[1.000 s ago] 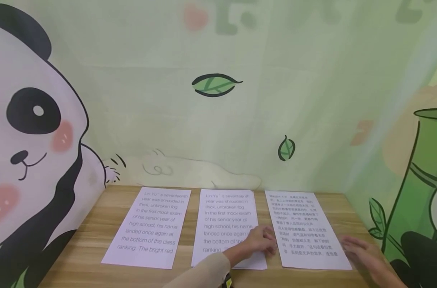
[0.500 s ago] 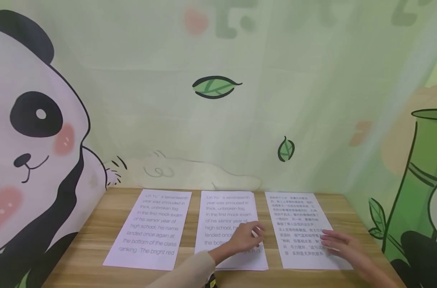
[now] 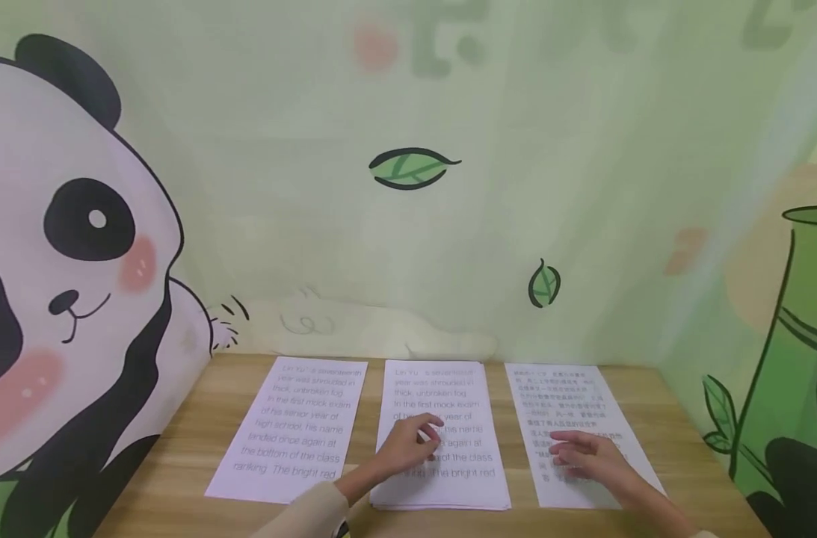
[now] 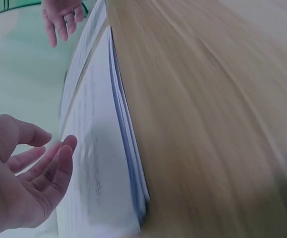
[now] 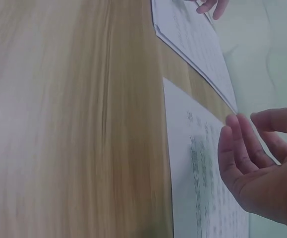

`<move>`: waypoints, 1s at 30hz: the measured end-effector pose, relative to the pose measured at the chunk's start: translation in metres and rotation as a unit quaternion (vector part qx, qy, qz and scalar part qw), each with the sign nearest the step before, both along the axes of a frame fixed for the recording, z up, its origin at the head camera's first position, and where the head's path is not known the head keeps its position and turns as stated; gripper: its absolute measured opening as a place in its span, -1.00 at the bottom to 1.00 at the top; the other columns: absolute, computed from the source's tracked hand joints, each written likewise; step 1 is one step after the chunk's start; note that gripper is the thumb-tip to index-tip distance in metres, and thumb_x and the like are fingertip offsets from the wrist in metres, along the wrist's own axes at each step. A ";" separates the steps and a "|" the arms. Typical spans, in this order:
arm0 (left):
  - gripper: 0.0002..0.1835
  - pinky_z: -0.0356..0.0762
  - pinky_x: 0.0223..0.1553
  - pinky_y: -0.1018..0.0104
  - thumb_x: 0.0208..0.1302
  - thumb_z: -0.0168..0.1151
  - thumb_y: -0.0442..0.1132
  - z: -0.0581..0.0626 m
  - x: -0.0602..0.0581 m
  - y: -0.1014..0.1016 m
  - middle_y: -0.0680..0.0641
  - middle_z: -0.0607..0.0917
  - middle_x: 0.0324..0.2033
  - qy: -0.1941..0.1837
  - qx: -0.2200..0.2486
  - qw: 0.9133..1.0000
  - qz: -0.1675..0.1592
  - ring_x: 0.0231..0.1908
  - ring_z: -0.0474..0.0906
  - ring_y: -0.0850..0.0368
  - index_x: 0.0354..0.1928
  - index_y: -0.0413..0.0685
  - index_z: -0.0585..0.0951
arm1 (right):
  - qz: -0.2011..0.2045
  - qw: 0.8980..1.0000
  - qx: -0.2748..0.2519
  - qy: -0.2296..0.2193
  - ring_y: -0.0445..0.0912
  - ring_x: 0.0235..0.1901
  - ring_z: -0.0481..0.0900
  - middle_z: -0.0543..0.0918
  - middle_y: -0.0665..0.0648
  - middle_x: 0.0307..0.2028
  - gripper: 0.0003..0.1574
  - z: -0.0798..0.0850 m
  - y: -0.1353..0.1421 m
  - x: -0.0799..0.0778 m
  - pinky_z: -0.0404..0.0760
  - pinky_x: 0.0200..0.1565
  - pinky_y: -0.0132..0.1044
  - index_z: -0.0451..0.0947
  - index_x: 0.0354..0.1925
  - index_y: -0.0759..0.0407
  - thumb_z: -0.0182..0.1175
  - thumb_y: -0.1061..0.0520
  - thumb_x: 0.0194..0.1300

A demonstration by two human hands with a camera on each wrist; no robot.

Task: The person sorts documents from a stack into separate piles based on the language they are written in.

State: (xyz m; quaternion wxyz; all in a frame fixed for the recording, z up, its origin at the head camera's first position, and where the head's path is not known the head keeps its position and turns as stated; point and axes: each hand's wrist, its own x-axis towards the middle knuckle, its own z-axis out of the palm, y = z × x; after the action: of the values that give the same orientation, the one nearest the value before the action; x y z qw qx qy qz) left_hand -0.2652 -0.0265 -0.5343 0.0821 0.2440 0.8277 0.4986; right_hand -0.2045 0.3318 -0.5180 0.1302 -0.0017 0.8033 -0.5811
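Hovering left hand (image 3: 405, 448): above the middle paper stack (image 3: 442, 495), fingers loosely bent, empty.
Hovering right hand (image 3: 590, 457): above the Chinese-text sheet (image 3: 557, 397), likewise relaxed and empty.
Left sheet (image 3: 288, 430): English print, flat on the table (image 3: 166, 478), beside the stack.
Backdrop (image 3: 280, 224): pale green, leaf-printed.

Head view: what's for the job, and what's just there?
Probably the job:
rectangular white paper stack, English print, under left hand
rectangular white paper sheet, Chinese print, under right hand
rectangular white paper page, English print, far left

Just there:
brown wood-grained table
pale green cloth panda backdrop
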 end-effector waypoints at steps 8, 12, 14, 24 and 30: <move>-0.61 0.54 -0.51 0.48 0.27 0.20 -0.48 -0.010 0.008 -0.052 -0.27 0.70 -0.22 -0.040 0.020 0.998 0.043 -0.44 0.69 0.04 0.15 -0.45 0.54 | 0.036 0.999 0.022 -0.005 -0.13 -0.15 0.76 0.79 0.27 -0.08 -0.40 -0.014 -0.028 -0.006 0.75 -0.12 -0.22 0.42 0.28 0.50 0.20 0.12 0.46; -0.58 0.58 -0.51 0.46 0.26 0.24 -0.44 -0.007 0.012 -0.074 -0.24 0.71 -0.22 -0.032 -0.010 0.997 0.066 -0.43 0.69 0.04 0.16 -0.42 0.56 | 0.061 0.998 0.015 -0.001 -0.07 -0.15 0.75 0.76 0.34 -0.05 -0.40 -0.018 -0.038 -0.010 0.75 -0.13 -0.19 0.38 0.30 0.52 0.17 0.14 0.47; -0.57 0.59 -0.48 0.46 0.25 0.25 -0.42 -0.007 0.013 -0.083 -0.19 0.70 -0.23 -0.028 -0.029 0.996 0.076 -0.40 0.67 0.11 0.16 -0.41 0.57 | 0.068 0.998 0.013 -0.003 -0.05 -0.17 0.76 0.76 0.32 -0.07 -0.39 -0.019 -0.042 -0.011 0.76 -0.14 -0.17 0.35 0.32 0.52 0.15 0.15 0.49; -0.53 0.48 -0.47 0.44 0.24 0.29 -0.31 -0.013 0.021 -0.098 -0.05 0.70 -0.33 -0.048 -0.081 0.991 0.092 -0.51 0.58 0.21 0.16 -0.43 0.57 | 0.079 0.997 0.021 -0.015 -0.03 -0.27 0.77 0.77 0.19 -0.20 -0.36 -0.025 -0.064 -0.020 0.78 -0.21 -0.16 0.30 0.34 0.56 0.15 0.18 0.46; -0.65 0.48 -0.42 0.42 0.24 0.28 -0.32 -0.012 0.019 -0.097 -0.06 0.70 -0.37 -0.019 -0.096 0.990 0.102 -0.44 0.54 0.20 0.02 -0.41 0.64 | 0.071 0.996 0.036 -0.042 -0.09 -0.30 0.75 0.76 0.13 -0.24 -0.32 -0.025 -0.076 -0.025 0.79 -0.21 -0.15 0.26 0.39 0.53 0.14 0.18 0.47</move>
State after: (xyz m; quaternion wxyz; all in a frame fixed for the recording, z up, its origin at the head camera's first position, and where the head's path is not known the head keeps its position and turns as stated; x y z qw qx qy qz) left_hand -0.2458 -0.1234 -0.5465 0.0697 0.1397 0.8904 0.4276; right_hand -0.2292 0.2559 -0.5434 0.2048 -0.0297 0.8154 -0.5407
